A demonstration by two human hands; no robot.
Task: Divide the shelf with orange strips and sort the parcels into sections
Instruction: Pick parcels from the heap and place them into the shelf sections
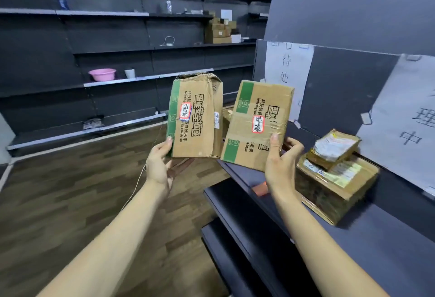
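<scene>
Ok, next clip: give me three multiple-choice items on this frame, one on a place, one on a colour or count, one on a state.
1. Where is the pink basin?
A. far wall shelf
B. floor
C. atop the stacked parcels

2. How many parcels do the hands hold up?
A. one
B. two
C. three

3. How is the left parcel's top end?
A. crumpled
B. flat and neat
C. cut away

Answers: 1 A, it sits on a shelf board by the far wall. 2 B, the left hand and right hand grip one each, the other being the right parcel. 3 A, the top edge is dented.
</scene>
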